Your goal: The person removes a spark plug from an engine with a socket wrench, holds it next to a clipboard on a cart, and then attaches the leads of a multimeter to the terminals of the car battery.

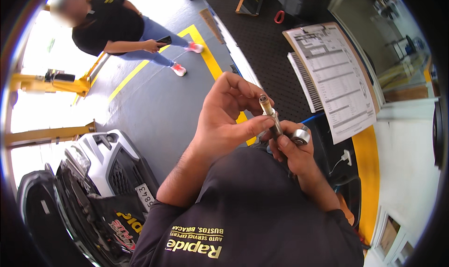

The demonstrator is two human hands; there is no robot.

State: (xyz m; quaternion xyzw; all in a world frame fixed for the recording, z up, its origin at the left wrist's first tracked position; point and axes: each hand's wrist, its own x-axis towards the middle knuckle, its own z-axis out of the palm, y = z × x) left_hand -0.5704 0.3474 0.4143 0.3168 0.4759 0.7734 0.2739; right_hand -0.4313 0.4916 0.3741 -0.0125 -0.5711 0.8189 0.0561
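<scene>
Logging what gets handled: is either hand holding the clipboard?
No: the clipboard lies apart from the left hand and the right hand, which are both on the metal tool.

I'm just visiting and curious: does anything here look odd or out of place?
The sheet lies askew, its lower end seeming to overhang the black mat. The metal part being held has a brownish tip, perhaps dirt. No spill shows.

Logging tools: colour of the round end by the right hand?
Round end is silver; head view.
</scene>
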